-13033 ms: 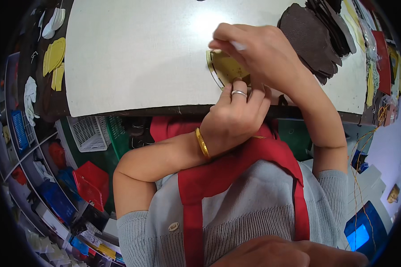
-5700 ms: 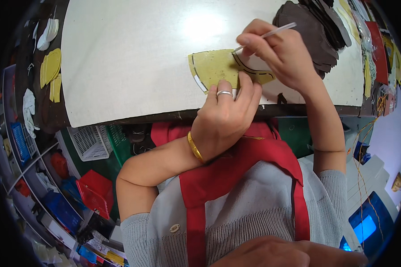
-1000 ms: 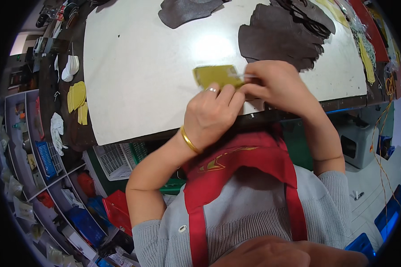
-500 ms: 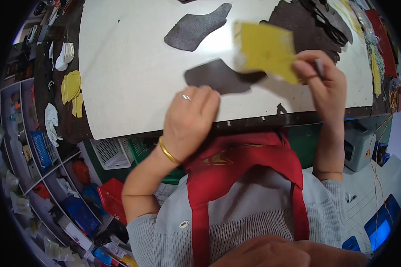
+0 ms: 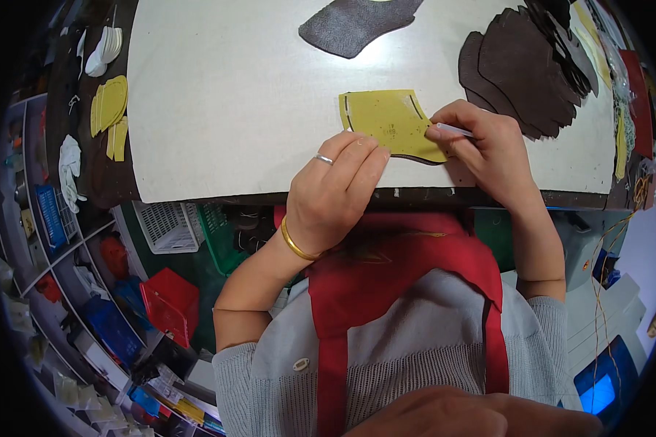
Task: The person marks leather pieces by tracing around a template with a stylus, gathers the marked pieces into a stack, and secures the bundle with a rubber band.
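Note:
A yellow card template [image 5: 386, 120] lies over a dark brown leather piece, whose edge [image 5: 419, 159] shows along the template's near side. My left hand [image 5: 332, 182] is closed, its fingertips pressing down on the template's near left edge. In my right hand [image 5: 492, 149] a slim white pen [image 5: 453, 130] is pinched between thumb and fingers, its end by the template's right edge. Whether the tip touches the leather cannot be made out. Farther off on the white board lies another brown leather piece [image 5: 357, 28].
Brown leather pieces [image 5: 525, 69] are stacked at the right of the white work board [image 5: 219, 131]. Along the left edge sit yellow pieces [image 5: 109, 105], white pieces [image 5: 105, 51] and a white glove [image 5: 70, 171]. A red bin [image 5: 170, 302] and a white crate [image 5: 169, 227] stand below.
My right hand has brought the yellow template down from the air onto the leather piece. Both hands now rest at it, the left one on its near edge.

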A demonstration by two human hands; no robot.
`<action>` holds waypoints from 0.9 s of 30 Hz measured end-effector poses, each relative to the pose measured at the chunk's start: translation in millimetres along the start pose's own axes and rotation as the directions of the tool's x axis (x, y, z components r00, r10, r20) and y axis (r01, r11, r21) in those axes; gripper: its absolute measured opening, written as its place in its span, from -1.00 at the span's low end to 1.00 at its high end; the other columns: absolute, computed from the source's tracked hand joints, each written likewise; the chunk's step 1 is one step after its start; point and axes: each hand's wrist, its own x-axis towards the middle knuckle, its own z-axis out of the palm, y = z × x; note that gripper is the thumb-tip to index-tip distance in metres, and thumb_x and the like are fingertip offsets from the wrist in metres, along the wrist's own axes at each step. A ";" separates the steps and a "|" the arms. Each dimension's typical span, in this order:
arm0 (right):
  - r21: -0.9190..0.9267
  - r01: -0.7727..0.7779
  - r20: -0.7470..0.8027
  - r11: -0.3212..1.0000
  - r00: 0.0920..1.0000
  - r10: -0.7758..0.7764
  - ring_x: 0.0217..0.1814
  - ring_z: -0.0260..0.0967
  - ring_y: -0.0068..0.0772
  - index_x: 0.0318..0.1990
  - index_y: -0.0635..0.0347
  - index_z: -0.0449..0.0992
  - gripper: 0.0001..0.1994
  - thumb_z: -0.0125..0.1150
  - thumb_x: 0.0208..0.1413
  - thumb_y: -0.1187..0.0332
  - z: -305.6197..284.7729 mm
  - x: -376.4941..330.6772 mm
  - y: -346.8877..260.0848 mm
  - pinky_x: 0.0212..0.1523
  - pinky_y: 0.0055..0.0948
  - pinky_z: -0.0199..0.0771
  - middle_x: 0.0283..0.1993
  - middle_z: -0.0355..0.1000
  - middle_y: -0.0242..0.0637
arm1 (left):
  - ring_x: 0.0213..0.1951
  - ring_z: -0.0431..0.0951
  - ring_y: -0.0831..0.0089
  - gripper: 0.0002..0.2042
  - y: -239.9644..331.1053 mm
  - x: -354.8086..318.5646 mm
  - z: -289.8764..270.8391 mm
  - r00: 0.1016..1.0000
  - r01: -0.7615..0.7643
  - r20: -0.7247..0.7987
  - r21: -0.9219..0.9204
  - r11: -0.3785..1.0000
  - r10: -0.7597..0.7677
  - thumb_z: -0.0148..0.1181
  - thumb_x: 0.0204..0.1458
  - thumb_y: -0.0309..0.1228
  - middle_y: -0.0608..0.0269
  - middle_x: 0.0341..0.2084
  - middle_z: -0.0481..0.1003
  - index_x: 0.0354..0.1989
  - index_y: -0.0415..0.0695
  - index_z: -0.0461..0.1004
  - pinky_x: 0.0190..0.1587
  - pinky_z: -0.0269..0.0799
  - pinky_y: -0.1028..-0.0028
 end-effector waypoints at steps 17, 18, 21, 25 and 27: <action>-0.274 0.165 -0.128 0.948 0.970 -0.205 -0.37 0.57 -0.19 -0.27 0.09 0.60 -0.82 0.41 -0.08 0.44 -18.5 -28.7 15.4 -0.37 -0.29 0.53 -0.41 0.57 -0.31 | -0.35 0.41 0.38 -0.43 21.9 30.3 -3.5 0.940 -0.130 0.340 0.330 0.935 0.011 0.25 -0.03 -0.49 0.35 -0.28 0.38 0.21 0.31 0.53 -0.50 0.50 0.51; -0.315 0.194 -0.122 0.929 0.962 -0.242 -0.37 0.56 -0.21 -0.28 0.07 0.59 -0.81 0.41 -0.11 0.44 -18.5 -29.6 15.4 -0.37 -0.28 0.52 -0.41 0.57 -0.33 | -0.35 0.41 0.38 -0.43 22.1 30.5 -3.3 0.941 -0.132 0.339 0.328 0.935 0.014 0.25 -0.03 -0.49 0.35 -0.28 0.38 0.21 0.31 0.53 -0.50 0.50 0.51; -0.341 0.248 -0.155 0.907 0.937 -0.314 -0.35 0.55 -0.23 -0.29 0.06 0.59 -0.81 0.40 -0.12 0.45 -15.1 -32.3 17.3 -0.36 -0.29 0.53 -0.38 0.58 -0.36 | -0.34 0.41 0.39 -0.44 23.1 29.7 -4.8 0.933 -0.136 0.361 0.320 0.938 0.012 0.25 -0.01 -0.49 0.36 -0.30 0.37 0.20 0.34 0.54 -0.52 0.48 0.51; -0.367 0.284 -0.129 0.886 0.928 -0.350 -0.30 0.54 -0.25 -0.29 0.07 0.58 -0.85 0.37 -0.06 0.46 -21.8 -20.4 15.1 -0.31 -0.30 0.53 -0.34 0.58 -0.36 | -0.28 0.44 0.30 -0.49 24.2 23.6 -1.2 0.933 -0.167 0.356 0.313 0.935 0.047 0.21 -0.03 -0.49 0.22 -0.25 0.40 0.19 0.09 0.55 -0.34 0.53 0.43; -0.360 0.252 -0.254 0.898 0.900 -0.354 -0.24 0.53 -0.25 -0.27 0.09 0.59 -0.88 0.34 0.01 0.43 -30.8 -9.0 17.7 -0.26 -0.30 0.53 -0.28 0.59 -0.35 | -0.25 0.46 0.27 -0.51 27.9 22.8 2.9 0.940 -0.166 0.337 0.302 0.939 0.058 0.19 -0.03 -0.49 0.15 -0.22 0.44 0.17 -0.03 0.56 -0.26 0.54 0.39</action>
